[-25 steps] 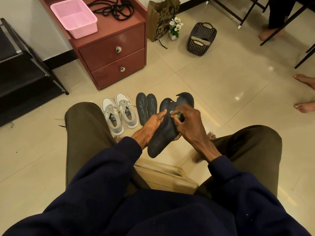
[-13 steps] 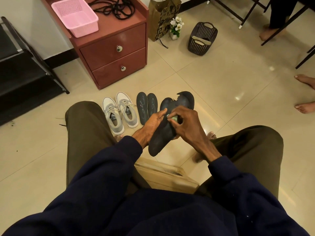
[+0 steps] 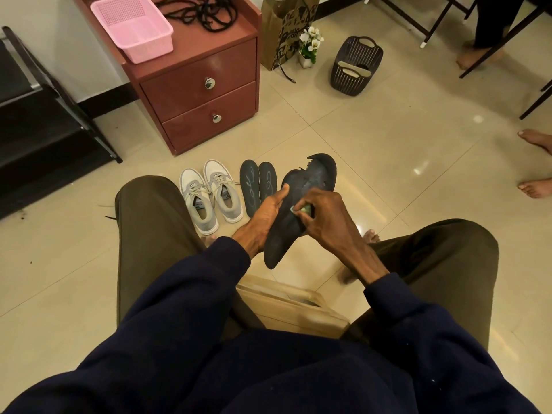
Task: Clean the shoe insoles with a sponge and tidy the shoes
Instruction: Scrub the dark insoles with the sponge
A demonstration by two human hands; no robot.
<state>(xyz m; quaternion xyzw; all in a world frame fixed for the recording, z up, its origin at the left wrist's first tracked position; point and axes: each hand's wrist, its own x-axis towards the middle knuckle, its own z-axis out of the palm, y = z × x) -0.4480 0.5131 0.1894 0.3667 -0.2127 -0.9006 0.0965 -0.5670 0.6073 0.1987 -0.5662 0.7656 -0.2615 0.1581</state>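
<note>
one insole (image 3: 283, 234) fills left hand (image 3: 265, 213), sponge (image 3: 305, 209) right hand (image 3: 325, 216).

The tiled floor (image 3: 388, 174) carried grey sneakers (image 3: 222, 186) beside two insoles (image 3: 250, 186), a cabinet (image 3: 203, 94) against the wall, and a dark basket (image 3: 355, 67).

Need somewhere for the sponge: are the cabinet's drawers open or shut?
Shut: upper drawer and lower drawer sit flush with the cabinet.

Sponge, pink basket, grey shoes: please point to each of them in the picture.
sponge (image 3: 305, 209): head view, green part showing between the fingers.
pink basket (image 3: 150, 49): head view, its front wall.
grey shoes (image 3: 215, 171): head view, toe of the right-side shoe.
</note>
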